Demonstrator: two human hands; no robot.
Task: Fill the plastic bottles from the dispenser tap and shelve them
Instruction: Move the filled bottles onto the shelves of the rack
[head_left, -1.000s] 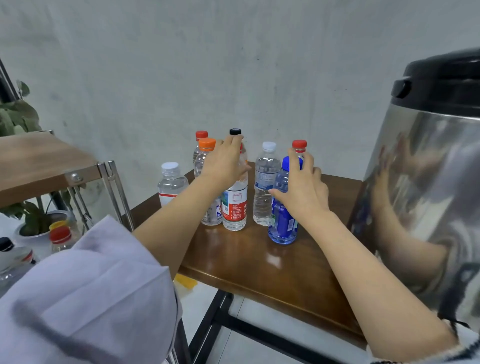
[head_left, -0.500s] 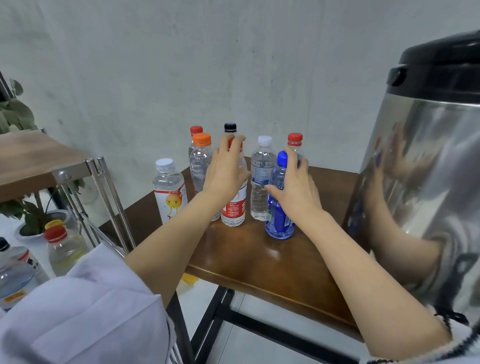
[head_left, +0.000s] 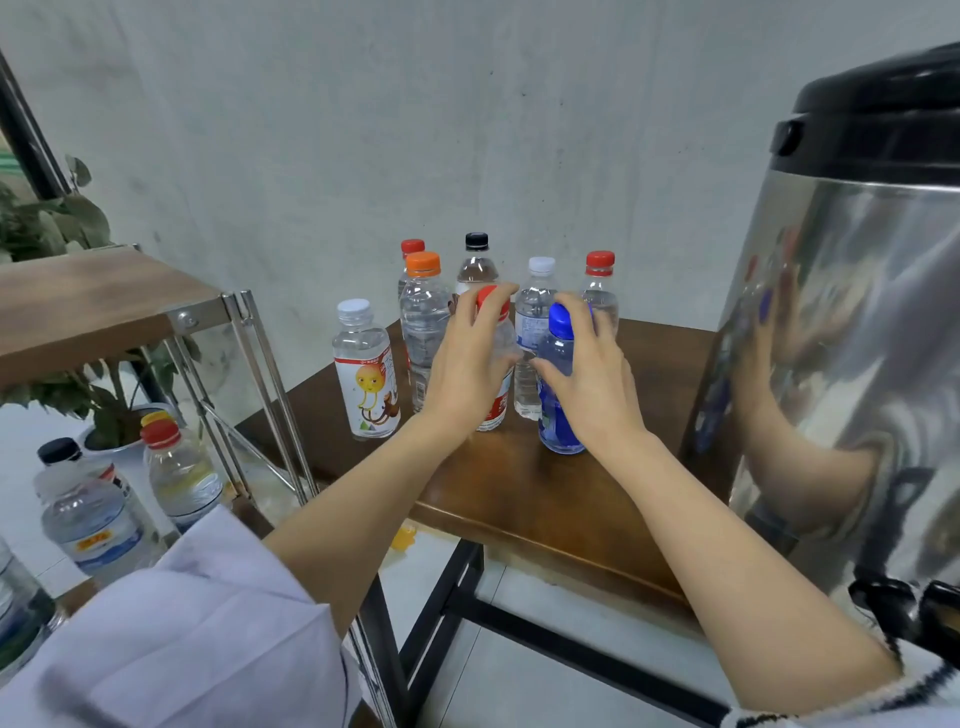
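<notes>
While the left hand (head_left: 470, 364) holds the red-capped bottle (head_left: 503, 353) and the right hand (head_left: 592, 384) holds the blue bottle (head_left: 557, 426), both stand toward the back edge of the table (head_left: 519, 483) among other bottles (head_left: 426, 317), with bare wood to the front edge and the dispenser (head_left: 857, 338) close by.

There was only one view, a wide-angle camera on the person's head. It faced forward and down, close to the table (head_left: 519, 499). The dispenser (head_left: 857, 338) filled 3 o'clock, the shelf (head_left: 93, 306) 9 o'clock, the wall (head_left: 467, 130) 12 o'clock.
</notes>
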